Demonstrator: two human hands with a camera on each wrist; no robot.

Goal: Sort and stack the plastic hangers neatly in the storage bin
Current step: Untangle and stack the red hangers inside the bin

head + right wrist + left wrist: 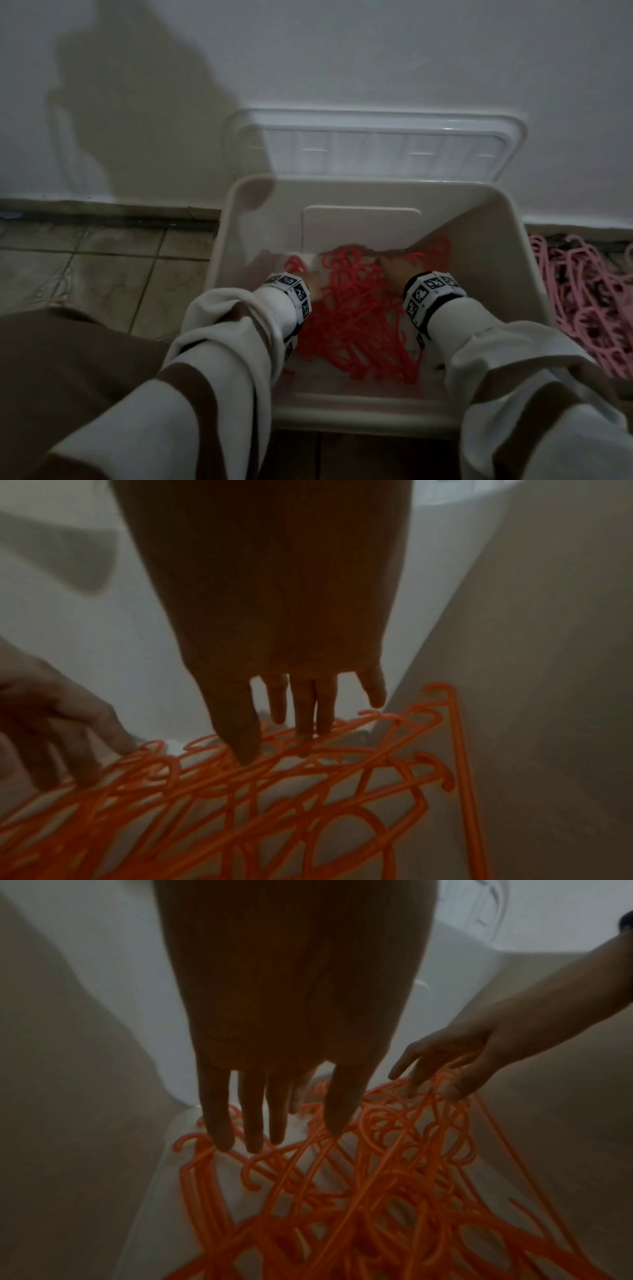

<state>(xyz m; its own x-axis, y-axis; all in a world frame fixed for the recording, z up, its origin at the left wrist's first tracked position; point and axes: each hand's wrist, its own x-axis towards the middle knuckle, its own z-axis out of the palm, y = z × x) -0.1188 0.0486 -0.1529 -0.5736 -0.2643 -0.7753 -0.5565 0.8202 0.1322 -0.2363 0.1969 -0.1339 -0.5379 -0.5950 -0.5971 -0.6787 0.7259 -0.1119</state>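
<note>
A tangle of orange plastic hangers (pixel 356 318) lies on the floor of the white storage bin (pixel 513 240). Both hands are down inside the bin. My left hand (pixel 313 282) is at the pile's left side with straight, spread fingers (pixel 253 1123) whose tips touch the hangers (pixel 342 1191). My right hand (pixel 394 272) is at the pile's far right, fingers (pixel 304 718) straight and resting on the hangers (pixel 274 791). One hanger (pixel 460 750) leans against the bin's right wall. Neither hand holds anything.
The bin's clear lid (pixel 373 144) stands open against the white wall behind. A heap of pink hangers (pixel 582 301) lies on the floor right of the bin. Tiled floor (pixel 85 260) stretches to the left.
</note>
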